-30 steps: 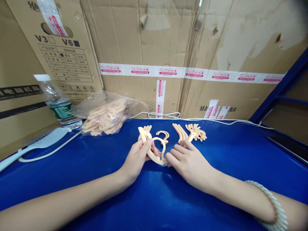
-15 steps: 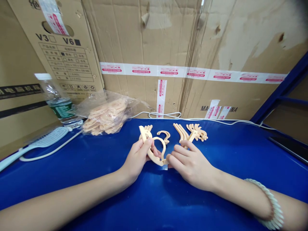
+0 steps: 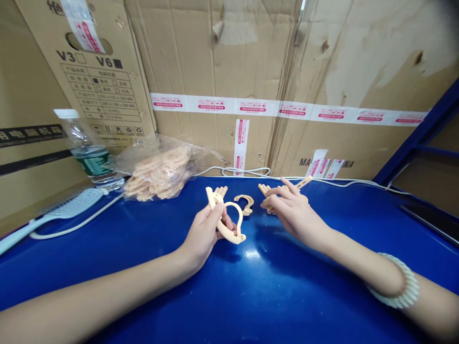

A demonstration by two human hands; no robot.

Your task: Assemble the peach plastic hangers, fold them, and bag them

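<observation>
Left fingers (image 3: pixel 215 214) pinch a curved piece (image 3: pixel 228 234), half-curled right fingers (image 3: pixel 284 193) a strip (image 3: pixel 305 182), room between over tabletop (image 3: pixel 229 296).

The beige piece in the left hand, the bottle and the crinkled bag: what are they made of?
Beige piece: probably plastic, smooth and satin, with no visible grain. Bottle: likely glossy clear plastic, see-through with highlights. Bag: thin glossy plastic film, it seems, transparent and wrinkled.
</observation>
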